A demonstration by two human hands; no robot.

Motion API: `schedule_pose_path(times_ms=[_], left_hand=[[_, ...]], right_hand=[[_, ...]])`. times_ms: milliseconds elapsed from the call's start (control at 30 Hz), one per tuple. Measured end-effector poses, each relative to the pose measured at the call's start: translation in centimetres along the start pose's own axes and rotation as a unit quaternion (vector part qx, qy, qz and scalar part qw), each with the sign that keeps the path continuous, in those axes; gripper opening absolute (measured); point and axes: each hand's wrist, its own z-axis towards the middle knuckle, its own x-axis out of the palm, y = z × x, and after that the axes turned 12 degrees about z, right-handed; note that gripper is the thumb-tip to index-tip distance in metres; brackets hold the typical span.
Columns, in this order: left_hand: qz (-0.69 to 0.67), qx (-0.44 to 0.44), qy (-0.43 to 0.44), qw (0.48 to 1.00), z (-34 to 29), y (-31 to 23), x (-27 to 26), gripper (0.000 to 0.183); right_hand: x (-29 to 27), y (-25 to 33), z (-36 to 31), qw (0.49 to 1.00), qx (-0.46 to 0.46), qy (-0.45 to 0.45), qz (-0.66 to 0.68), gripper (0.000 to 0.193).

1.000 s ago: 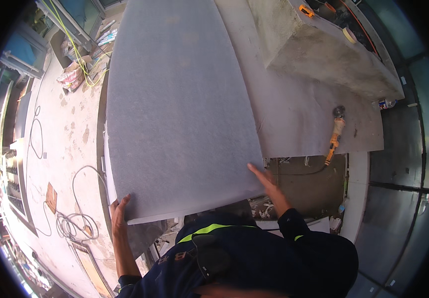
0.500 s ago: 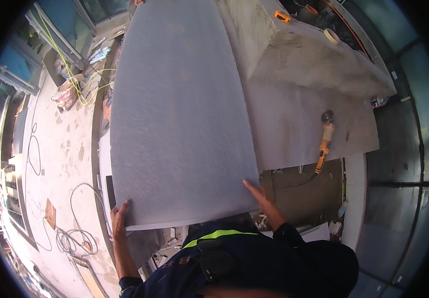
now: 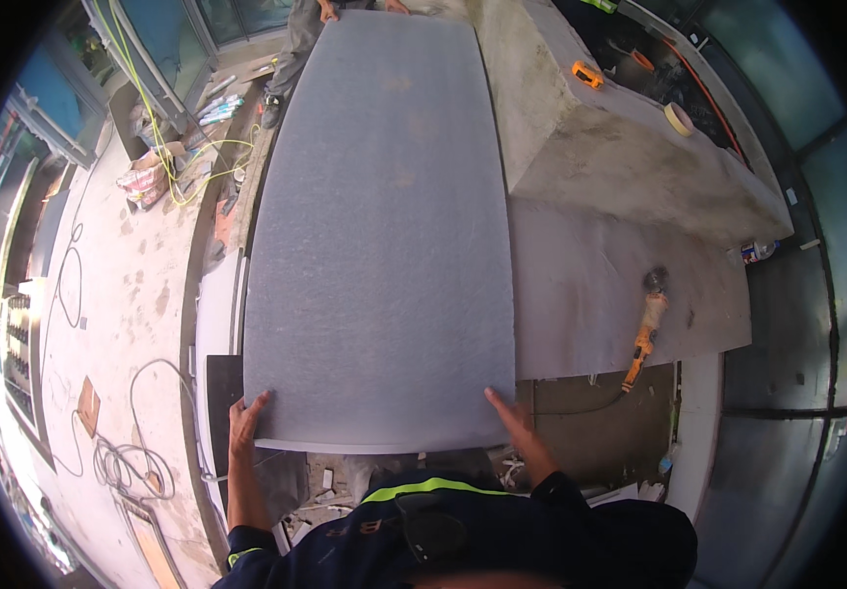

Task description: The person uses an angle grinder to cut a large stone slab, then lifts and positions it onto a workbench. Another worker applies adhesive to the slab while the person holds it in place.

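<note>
A large grey stone slab stretches lengthwise away from me. My left hand grips its near left corner, thumb on top and fingers at the side and below. At the near right corner my right hand holds the edge, thumb on the face, other fingers mostly hidden underneath. Another person's hands hold the slab's far end; that person's leg and shoe show beside the far left corner.
An angle grinder lies on another grey slab to the right. A concrete block behind it carries an orange tool and a tape roll. Cables lie on the left floor; rubble is below the slab's near edge.
The slab now lies straighter and further right in the picture, and its far end has come into view with the other person's hands. The surroundings have shifted too, so my view has moved.
</note>
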Motion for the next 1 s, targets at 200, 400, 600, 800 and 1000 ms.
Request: schedule_pose_path(times_ms=[200, 400, 600, 800, 1000], left_hand=[[-0.012, -0.013, 0.037, 0.999, 2.0, 1.5, -0.7, 0.067], [-0.045, -0.008, 0.075, 0.996, 4.0, 3.5, -0.2, 0.069], [-0.077, -0.029, 0.095, 0.992, 5.2, 4.3, 0.6, 0.069], [-0.092, -0.023, 0.096, 0.991, 5.6, 5.7, 1.6, 0.073], [-0.069, -0.043, 0.115, 0.990, 5.8, 6.2, 1.1, 0.087]], right_hand=[[1.5, -2.0, 2.4, 0.993, -0.087, 0.053, 0.062, 0.103], [1.6, -3.4, 4.7, 0.995, -0.081, 0.024, 0.048, 0.097], [1.9, -3.3, 4.6, 0.994, -0.101, -0.015, 0.042, 0.101], [2.2, -3.7, 4.9, 0.989, -0.137, -0.050, 0.020, 0.103], [2.0, -4.4, 5.4, 0.983, -0.157, -0.094, -0.025, 0.105]])
